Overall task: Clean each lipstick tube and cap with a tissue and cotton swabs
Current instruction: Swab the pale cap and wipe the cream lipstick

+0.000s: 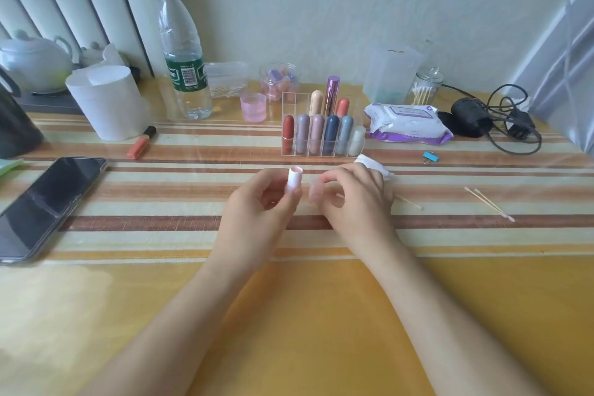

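My left hand (257, 206) grips an uncapped white lipstick tube (293, 180) upright, its open pink-rimmed end up. Right beside it, my right hand (356, 196) pinches the pale pink cap (314, 191). A cotton swab (409, 202) pokes out from under my right hand onto the table. A crumpled white tissue (373, 164) lies just behind that hand. A clear acrylic organizer (321, 128) behind the hands holds several capped lipsticks. Two used swabs (488, 204) lie on the table at the right.
A black phone (45, 202) lies at the left. An orange lip gloss (141, 142), a white cup (109, 103) and a water bottle (184, 51) stand at back left. A wipes pack (408, 122), a swab jar (424, 87), a blue clip (430, 156) and a black cable (501, 122) are at back right.
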